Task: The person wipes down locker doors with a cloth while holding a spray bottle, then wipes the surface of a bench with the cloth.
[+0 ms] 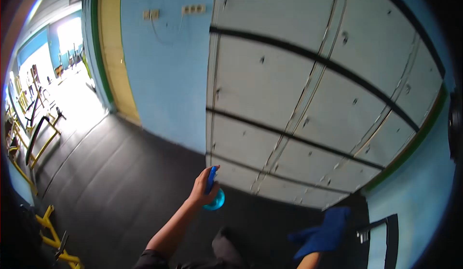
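My left hand (pixel 199 190) is wrapped round the neck of a spray bottle (pixel 216 200), which has a blue trigger head and a turquoise body. The bottle is held out over the dark floor, in front of the lower lockers. At lower right, my right hand (pixel 322 234) is covered by a blue cloth mitt (pixel 333 228). The mitt's thumb part points left, apart from its finger part, and nothing shows between them. My right fingers are hidden inside it.
Pale lockers (pixel 270 86) with dark horizontal strips fill the wall ahead. A yellow door (pixel 113 47) with green trim is farther left. Yellow-framed equipment (pixel 48 221) stands along the left side. A black-framed panel (pixel 386 240) is low at right. Dark matting (pixel 125 172) covers the floor.
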`<state>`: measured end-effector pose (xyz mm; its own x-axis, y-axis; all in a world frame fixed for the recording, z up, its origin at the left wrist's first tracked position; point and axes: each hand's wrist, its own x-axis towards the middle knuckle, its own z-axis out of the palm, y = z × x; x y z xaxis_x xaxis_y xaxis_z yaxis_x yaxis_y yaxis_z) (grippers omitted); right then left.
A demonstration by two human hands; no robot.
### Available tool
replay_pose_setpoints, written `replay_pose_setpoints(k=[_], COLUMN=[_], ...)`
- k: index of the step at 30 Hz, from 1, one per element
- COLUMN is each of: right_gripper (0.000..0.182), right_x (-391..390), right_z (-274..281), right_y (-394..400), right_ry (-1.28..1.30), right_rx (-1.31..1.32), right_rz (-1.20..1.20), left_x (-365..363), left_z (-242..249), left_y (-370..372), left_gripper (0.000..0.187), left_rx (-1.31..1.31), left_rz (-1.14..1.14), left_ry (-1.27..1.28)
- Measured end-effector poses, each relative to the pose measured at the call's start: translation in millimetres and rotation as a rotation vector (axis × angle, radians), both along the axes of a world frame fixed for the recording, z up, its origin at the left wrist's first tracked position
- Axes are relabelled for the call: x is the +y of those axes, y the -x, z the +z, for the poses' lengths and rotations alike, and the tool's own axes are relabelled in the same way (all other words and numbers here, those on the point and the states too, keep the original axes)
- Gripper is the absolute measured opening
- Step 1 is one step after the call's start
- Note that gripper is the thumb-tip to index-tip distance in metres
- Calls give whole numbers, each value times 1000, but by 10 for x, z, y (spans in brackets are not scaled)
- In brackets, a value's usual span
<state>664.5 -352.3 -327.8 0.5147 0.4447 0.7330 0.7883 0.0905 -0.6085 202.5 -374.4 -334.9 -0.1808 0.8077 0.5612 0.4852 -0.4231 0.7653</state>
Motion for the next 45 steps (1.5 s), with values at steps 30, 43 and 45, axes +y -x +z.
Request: replay_pose_setpoints(k=[30,43,45], right_gripper=[101,94,93], right_x=[4364,5007,5155], right_z=[3599,6316,6656], right_y=[3155,2721,2636], right_ry=[-358,-563,-480], right_rx=[-427,-452,-412], right_rz=[291,-135,-246], left_x=[3489,3485,3499], left_z=[3220,3111,3104], left_y=[1601,1818,1860], left_gripper=[112,105,104], left_rx=[566,567,576], left_rz=[95,-83,-111], left_ry=[-220,-370,-363])
